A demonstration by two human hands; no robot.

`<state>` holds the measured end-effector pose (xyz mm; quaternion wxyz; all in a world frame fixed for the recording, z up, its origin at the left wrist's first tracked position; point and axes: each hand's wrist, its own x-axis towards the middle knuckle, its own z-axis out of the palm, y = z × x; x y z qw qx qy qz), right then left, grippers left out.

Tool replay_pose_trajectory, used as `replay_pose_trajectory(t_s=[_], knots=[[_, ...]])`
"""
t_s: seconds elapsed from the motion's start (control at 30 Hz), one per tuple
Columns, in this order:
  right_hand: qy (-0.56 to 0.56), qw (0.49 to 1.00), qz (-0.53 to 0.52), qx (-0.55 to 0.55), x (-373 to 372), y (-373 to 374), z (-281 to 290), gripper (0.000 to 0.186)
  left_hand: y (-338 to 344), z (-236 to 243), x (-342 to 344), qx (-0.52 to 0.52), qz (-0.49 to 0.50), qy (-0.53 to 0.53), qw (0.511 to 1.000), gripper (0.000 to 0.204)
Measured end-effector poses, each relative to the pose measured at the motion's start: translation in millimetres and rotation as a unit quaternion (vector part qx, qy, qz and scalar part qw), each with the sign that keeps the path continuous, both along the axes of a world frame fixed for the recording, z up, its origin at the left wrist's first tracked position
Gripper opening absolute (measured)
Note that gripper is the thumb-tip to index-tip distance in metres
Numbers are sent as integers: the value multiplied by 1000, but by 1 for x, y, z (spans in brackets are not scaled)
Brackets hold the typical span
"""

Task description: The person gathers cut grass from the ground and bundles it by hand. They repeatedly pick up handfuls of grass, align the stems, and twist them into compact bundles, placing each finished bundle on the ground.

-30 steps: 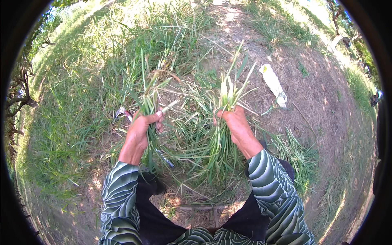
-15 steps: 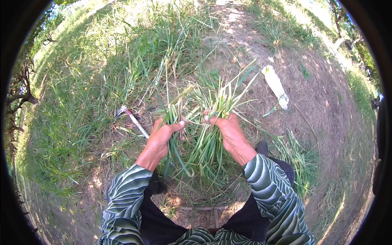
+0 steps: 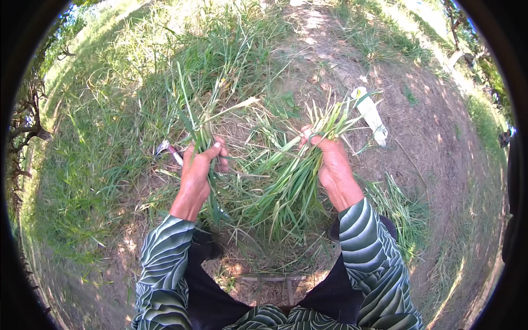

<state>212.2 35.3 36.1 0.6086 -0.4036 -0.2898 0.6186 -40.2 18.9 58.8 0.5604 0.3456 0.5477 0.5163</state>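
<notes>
Cannot see most of the sickle handle, left of the larger cut-grass bunch and behind the left hand, nor some fingers of the right hand, tucked under that bunch's stems. Cannot identify the white bundle right of the bunch, partly covered by the bunch's leaf tips; likewise cannot follow the patterned sleeves, below the bunch on either side, past the lower edge.

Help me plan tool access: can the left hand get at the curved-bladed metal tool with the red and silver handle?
Probably not freely: the left hand appears near the tool, but its grip is closed around long, thin green grass.
</notes>
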Motion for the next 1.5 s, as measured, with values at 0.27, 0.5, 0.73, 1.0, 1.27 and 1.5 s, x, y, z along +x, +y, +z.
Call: replay_pose_trajectory(t_s=[0.27, 0.5, 0.73, 1.0, 1.27, 1.5], knots=[[68, 992, -101, -23, 36, 10, 1, 23, 14, 8, -50, 39, 122, -96, 987, 7], [70, 977, -200, -24, 80, 16, 5, 26, 20, 6, -89, 91, 195, -129, 968, 10], [22, 983, -182, -12, 80, 14, 5, 24, 18, 8, -69, 63, 115, -175, 976, 16], [-51, 998, -32, 6, 30, -5, 18, 21, 14, 7, -41, 31, 34, -99, 994, 29], [-64, 998, 24, -2, 18, -8, 18, 21, 12, 0, -30, 15, -34, -77, 996, 23], [-27, 997, 74, -24, 10, -15, 26, 25, 9, 1, -24, 9, -90, -87, 992, 17]])
